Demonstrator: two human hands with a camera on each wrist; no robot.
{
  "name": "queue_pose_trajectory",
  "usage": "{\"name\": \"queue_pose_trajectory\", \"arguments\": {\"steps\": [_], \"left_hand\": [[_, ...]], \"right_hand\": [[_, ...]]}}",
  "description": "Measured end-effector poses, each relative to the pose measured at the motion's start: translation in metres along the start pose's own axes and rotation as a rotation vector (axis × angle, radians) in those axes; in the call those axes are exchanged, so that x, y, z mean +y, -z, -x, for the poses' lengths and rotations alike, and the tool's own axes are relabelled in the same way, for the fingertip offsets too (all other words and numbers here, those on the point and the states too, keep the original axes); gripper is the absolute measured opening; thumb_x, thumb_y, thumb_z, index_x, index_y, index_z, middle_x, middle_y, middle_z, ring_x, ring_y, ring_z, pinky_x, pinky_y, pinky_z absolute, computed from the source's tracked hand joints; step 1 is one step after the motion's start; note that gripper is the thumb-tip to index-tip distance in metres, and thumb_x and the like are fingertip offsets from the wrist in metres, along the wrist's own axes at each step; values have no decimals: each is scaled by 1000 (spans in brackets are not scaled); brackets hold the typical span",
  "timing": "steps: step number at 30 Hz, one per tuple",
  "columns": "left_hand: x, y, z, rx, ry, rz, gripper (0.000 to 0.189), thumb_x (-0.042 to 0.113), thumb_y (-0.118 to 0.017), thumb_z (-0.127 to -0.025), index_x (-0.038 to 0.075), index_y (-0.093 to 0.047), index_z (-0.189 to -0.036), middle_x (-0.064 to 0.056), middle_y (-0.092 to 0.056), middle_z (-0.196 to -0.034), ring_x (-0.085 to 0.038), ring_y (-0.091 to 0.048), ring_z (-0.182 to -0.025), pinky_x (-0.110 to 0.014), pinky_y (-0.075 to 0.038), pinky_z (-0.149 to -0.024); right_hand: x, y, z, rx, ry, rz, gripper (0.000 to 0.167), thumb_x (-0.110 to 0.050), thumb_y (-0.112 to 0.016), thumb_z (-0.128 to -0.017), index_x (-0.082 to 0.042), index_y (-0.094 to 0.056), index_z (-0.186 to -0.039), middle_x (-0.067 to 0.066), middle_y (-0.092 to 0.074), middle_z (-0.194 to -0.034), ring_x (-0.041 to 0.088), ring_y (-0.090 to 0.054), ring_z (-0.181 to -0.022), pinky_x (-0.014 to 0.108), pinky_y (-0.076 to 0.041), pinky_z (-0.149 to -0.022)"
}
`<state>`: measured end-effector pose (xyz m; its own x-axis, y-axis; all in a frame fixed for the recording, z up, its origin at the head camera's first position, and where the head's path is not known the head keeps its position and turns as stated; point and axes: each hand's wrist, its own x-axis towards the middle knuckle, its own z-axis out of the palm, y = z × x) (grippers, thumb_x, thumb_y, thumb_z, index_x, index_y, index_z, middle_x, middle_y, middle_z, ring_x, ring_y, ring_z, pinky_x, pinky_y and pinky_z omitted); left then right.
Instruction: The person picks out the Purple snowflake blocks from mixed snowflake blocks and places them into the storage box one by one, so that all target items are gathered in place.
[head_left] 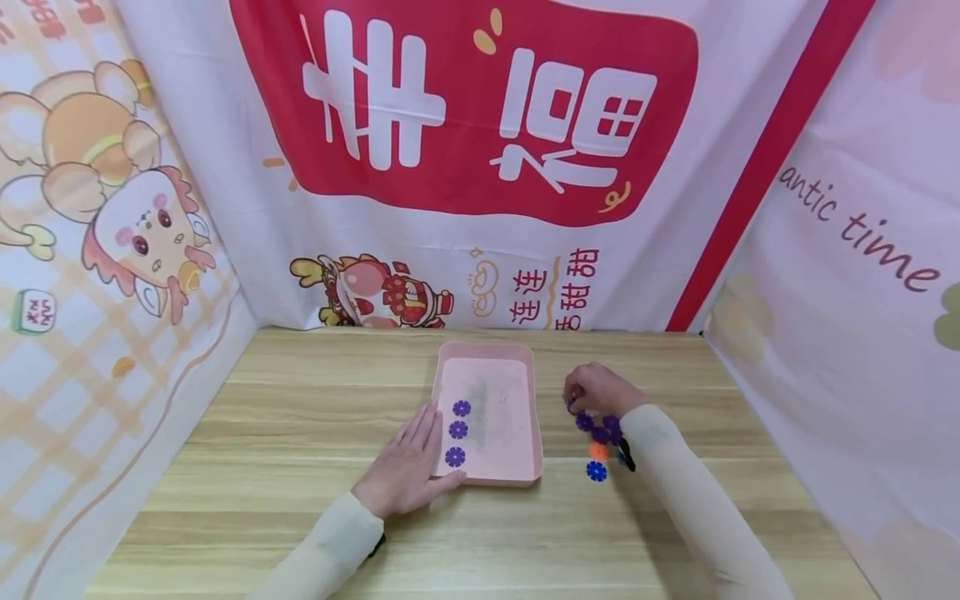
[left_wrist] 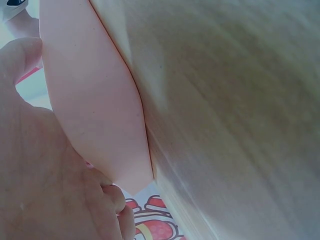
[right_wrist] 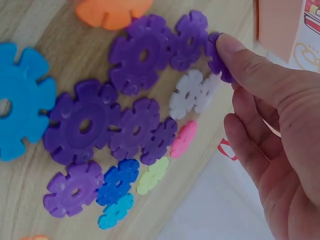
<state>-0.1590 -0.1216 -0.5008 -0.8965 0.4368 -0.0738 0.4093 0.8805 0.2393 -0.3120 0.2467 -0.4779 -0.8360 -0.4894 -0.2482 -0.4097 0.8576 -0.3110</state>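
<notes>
A pink tray [head_left: 510,417] stands in the middle of the wooden table. Three purple snowflake discs [head_left: 458,430] lie in a line along its left side. My left hand [head_left: 405,462] rests against the tray's left rim with fingers extended, the thumb at the near corner. In the left wrist view, the tray's outer wall [left_wrist: 95,95] runs beside the palm. To the right of the tray, my right hand [head_left: 602,388] pinches a purple snowflake disc [right_wrist: 218,57] between thumb and fingers. More purple discs [right_wrist: 140,55] lie on the table beside that hand.
Around the right hand lie other snowflake discs: a light blue one [right_wrist: 30,100], an orange one [right_wrist: 112,12], a white one [right_wrist: 185,95], a pink one [right_wrist: 183,139] and a yellow-green one [right_wrist: 153,175]. A printed cloth [head_left: 465,100] hangs behind the table [head_left: 300,400].
</notes>
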Motion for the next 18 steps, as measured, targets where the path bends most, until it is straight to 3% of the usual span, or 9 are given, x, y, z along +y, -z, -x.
{"name": "queue_pose_trajectory", "arguments": {"steps": [7, 18], "left_hand": [[0, 1, -1, 0, -4, 0, 100, 69, -43, -104, -7, -19, -165, -24, -7, -177, -40, -10, -166, -53, -16, -136], [1, 2, -1, -15, 13, 17, 102, 70, -45, -104, -6, -18, -166, -24, -8, -177, -39, -10, -166, -53, -17, -136]], "right_hand": [[1, 11, 5, -3, 34, -8, 4, -10, -78, -96, -14, -80, -97, -3, -76, -90, 9, -67, -81, 33, -64, -85], [-12, 37, 4, 30, 86, 6, 12, -11, -70, -102, -13, -80, -97, 0, -78, -93, 9, -68, -80, 31, -64, -80]]}}
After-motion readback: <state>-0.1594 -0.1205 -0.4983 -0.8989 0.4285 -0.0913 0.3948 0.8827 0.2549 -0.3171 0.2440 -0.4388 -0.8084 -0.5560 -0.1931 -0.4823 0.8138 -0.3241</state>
